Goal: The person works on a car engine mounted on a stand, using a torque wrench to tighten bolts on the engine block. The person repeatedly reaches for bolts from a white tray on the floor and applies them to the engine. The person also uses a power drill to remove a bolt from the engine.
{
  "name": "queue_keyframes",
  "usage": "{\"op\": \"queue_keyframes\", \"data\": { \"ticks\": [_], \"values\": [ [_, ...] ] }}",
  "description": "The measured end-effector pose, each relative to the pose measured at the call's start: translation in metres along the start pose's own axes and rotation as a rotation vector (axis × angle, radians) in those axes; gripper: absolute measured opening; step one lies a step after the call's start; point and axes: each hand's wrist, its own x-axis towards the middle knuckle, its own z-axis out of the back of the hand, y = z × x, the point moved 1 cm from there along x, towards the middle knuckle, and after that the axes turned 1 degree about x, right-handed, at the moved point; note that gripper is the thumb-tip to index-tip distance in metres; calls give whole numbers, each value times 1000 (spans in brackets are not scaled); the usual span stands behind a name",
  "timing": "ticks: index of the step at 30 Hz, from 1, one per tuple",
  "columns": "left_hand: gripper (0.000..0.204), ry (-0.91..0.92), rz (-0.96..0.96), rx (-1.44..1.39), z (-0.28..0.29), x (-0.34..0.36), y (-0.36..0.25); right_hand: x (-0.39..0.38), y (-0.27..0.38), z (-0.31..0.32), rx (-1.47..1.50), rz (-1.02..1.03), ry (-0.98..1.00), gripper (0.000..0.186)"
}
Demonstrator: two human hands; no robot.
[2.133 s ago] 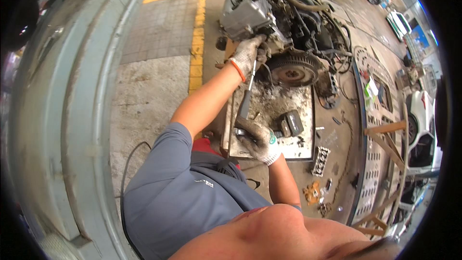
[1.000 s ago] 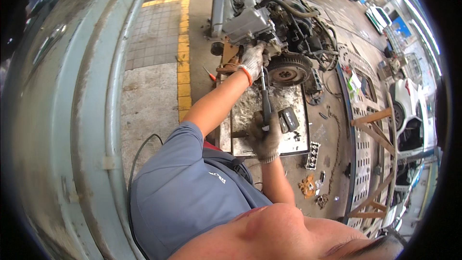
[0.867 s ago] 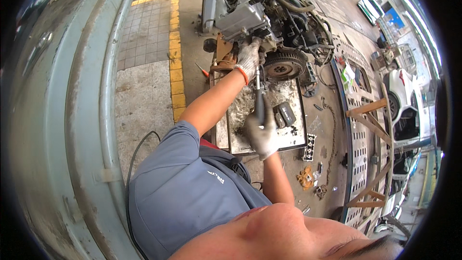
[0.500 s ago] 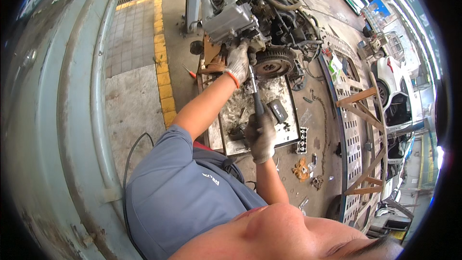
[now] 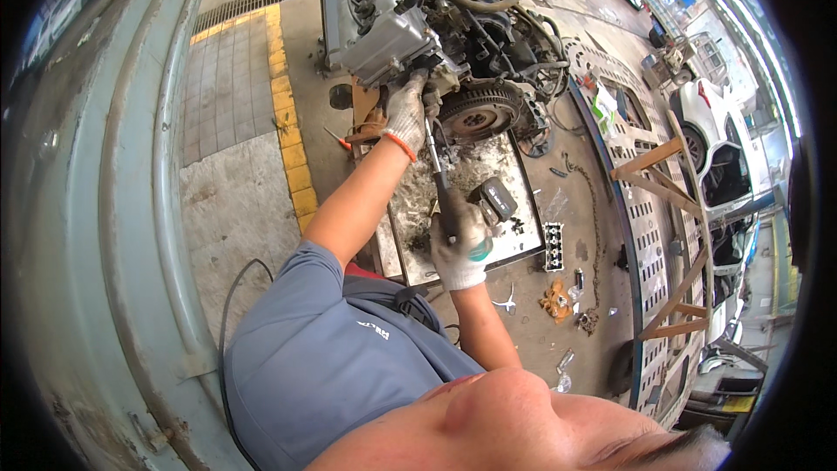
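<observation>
Two hands in grimy white knit gloves at the big silver-and-black car engine [image 5: 471,35]. Right hand [image 5: 458,244], on the engine's near side, is wrapped round the black grip of a long chrome-shafted wrench [image 5: 440,176]; bit blurred, but clamped. Wrench slants up toward the engine's lower near end, just left of its rusty toothed flywheel [image 5: 478,119]. Left hand [image 5: 405,113], orange cuff, reaches up under the engine beside the wrench's far end; fingertips hidden, can't tell if they pinch anything. Step in hand, by my reading: working the wrench under there. Calls for a firm pull on the grip, far end steadied.

Containers: one shallow whitish tray [image 5: 506,249], dark rim, below the engine's near end. Black blocky case [image 5: 494,198] in it, plus small dark bits and greasy dirt. Contents of the case: can't tell.
</observation>
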Motion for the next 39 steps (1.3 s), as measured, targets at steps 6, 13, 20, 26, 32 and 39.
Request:
{"op": "queue_keyframes", "data": {
  "ticks": [6, 13, 20, 26, 32, 39],
  "values": [
    [27, 118, 110, -242, 2, 2, -1, -11, 5, 2, 862, -800, 12, 56],
    [31, -1, 17, -117, 19, 18, 3, 2, -5, 9, -231, 6, 245, 47],
    [38, 93, 163, -270, 11, 18, -4, -15, -5, 9, 1015, -707, 120, 66],
    [43, 4, 140, -298, 5, 10, -4, -10, -2, 4, -48, 76, 147, 68],
    [47, 95, 189, -203, 16, 17, -1, -4, -8, 17, 202, -55, 171, 68],
    [39, 119, 250, -211, 21, 25, 5, 0, 6, 15, 725, -871, 181, 42]
  ]
}}
